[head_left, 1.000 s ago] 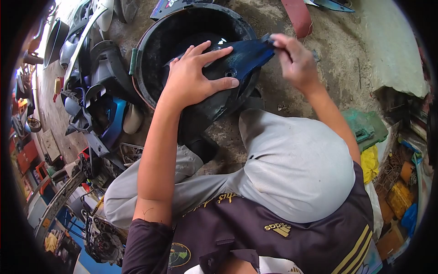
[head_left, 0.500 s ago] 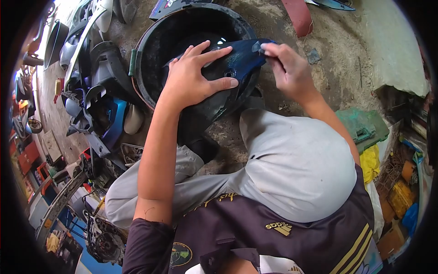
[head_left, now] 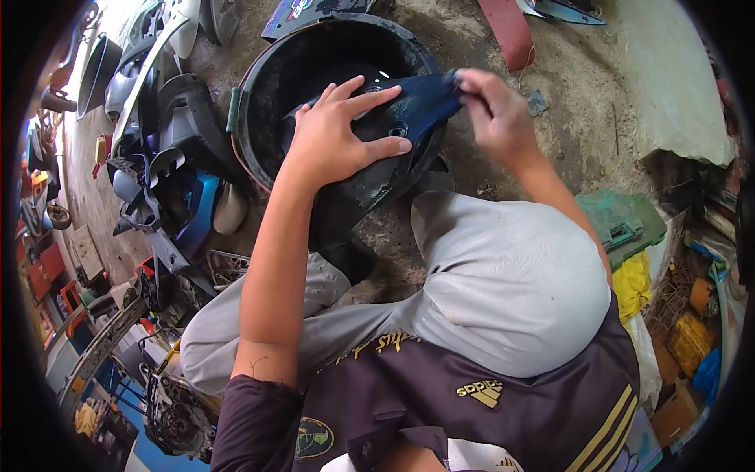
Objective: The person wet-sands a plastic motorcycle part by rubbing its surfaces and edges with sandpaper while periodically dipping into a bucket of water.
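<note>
A dark blue-black plastic panel lies across the top of a round black tub. Its surface looks wet, and a small round hole shows near its middle. My left hand rests flat on the panel with its fingers spread. At the panel's narrow right end is my right hand, blurred, its thumb and fingers pinched on a small greyish piece that is mostly hidden. A little water glints inside the tub behind the panel.
Dark and blue plastic parts are piled at the left. A red strip lies at the top, and a small grey scrap sits right of my right hand. A green case and yellow cloth lie at the right.
My right hand has shifted slightly upward at the panel's tip, and the small piece it holds is less visible. My left hand stays spread on the panel.
</note>
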`<state>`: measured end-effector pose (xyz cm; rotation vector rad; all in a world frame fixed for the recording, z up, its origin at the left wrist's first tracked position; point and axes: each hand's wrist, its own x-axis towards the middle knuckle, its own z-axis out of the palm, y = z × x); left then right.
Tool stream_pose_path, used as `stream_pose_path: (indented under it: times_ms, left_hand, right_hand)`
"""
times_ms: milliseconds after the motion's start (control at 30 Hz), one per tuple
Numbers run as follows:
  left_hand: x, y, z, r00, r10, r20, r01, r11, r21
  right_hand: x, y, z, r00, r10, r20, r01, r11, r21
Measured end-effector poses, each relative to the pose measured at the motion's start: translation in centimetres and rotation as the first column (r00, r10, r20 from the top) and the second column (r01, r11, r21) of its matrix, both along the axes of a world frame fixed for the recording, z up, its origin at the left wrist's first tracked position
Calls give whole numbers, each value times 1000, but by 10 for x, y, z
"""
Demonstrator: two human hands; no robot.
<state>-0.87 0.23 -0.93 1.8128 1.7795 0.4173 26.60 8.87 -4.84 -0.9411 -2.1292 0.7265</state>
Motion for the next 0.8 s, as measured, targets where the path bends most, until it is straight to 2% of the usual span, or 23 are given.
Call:
stream_pose_path:
  times_ms: [100, 133, 233, 367, 400, 500, 533, 633, 667, 767, 800]
  left_hand:
    - [0, 0, 0, 1000, 1, 9, -1, 1000, -8]
    - [-1, -1, 0, 1000, 2, 1, -2, 1000, -7]
    - [1, 0, 0, 1000, 4, 10, -4, 1000, -12]
    - [0, 0, 0, 1000, 5, 23, -5, 1000, -15]
    - [0, 0, 0, 1000, -1, 15, 1, 1000, -7]
    - [0, 0, 0, 1000, 6, 16, -6, 1000, 2]
    - [-1, -1, 0, 1000, 5, 16, -5, 1000, -3]
    - [0, 0, 0, 1000, 14, 24, -13, 1000, -21]
    - [0, 0, 1, 999, 19, 33, -18, 999, -27]
    - [0, 0, -1, 1000, 2, 18, -2, 1000, -4]
    - [-1, -1, -2, 1000, -4, 6, 4, 1000, 6]
  right_hand:
    - [4, 17, -1, 997, -27, 78, 23, 999, 42]
    - [-3, 3, 3, 998, 69, -1, -69, 997, -36]
    - [1, 8, 5, 997, 52, 64, -54, 998, 27]
    - [-4, 1, 7, 993, 114, 13, -114, 993, 9]
    - [-7, -7, 15, 982, 167, 92, -169, 986, 14]
    - [5, 28, 1, 997, -54, 55, 55, 998, -4]
    - [6, 30, 2, 997, -49, 59, 50, 999, -2]
    - [-11, -7, 18, 979, 190, 75, -192, 981, 26]
    - [-8, -3, 14, 983, 184, 25, -184, 983, 22]
    - [4, 24, 0, 999, 21, 35, -20, 999, -29]
    - [-4, 12, 6, 996, 81, 41, -82, 997, 5]
